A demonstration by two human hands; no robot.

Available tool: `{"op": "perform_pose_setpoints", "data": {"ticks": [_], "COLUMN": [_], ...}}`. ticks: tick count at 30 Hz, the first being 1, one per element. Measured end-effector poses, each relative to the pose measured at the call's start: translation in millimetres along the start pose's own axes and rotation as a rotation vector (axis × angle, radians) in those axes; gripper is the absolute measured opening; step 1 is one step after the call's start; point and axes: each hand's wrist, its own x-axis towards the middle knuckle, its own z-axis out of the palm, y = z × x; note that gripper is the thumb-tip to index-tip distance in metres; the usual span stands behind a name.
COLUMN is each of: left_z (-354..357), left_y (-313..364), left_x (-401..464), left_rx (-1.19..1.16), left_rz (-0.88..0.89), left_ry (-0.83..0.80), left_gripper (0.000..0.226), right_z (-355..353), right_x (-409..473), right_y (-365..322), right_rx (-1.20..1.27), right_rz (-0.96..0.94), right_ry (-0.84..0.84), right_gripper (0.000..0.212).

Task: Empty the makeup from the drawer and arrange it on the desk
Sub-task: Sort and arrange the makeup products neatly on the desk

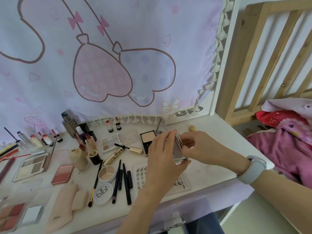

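Both hands hold a small clear-and-silver makeup case (179, 149) above the right half of the white desk (219, 142). My left hand (163, 154) grips it from the left and below, while my right hand (197, 146) pinches its right edge. Behind the case lies an open powder compact (148, 137). Makeup is spread over the desk to the left: an eyeshadow palette (110, 141), a gold mascara tube (113, 156), a round concealer pot (106, 173), dark pencils (124, 179), a blush palette (62, 173) and bottles (79, 159). The drawer is not in view.
A white tray with small compartments (140, 176) lies under my left forearm. A pastel curtain (109, 56) hangs behind the desk. A wooden bed frame (270, 56) and pink bedding (287, 141) stand to the right. A beige sponge (79, 199) lies near the front edge.
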Motion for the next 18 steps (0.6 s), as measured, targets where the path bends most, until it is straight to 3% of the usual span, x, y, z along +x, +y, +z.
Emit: {"op": "perform_pose_setpoints", "data": {"ticks": [8, 11, 18], "left_z": [6.1, 10.9, 5.4], "left_y": [3.1, 2.5, 9.2], "left_x": [1.0, 2.0, 6.2], "left_rx": [-0.108, -0.132, -0.407], "left_rz": [-0.088, -0.127, -0.277], "left_ry": [-0.036, -0.059, -0.178], "left_gripper": [0.081, 0.085, 0.077], "right_z": [-2.9, -2.3, -15.1], "right_x": [2.1, 6.1, 9.7], "right_y": [-0.5, 1.2, 7.6], "right_rx": [-0.042, -0.071, -0.008], "right_rz": [0.040, 0.057, 0.085], "right_ry": [-0.020, -0.017, -0.038], "right_gripper": [0.014, 0.019, 0.020]}}
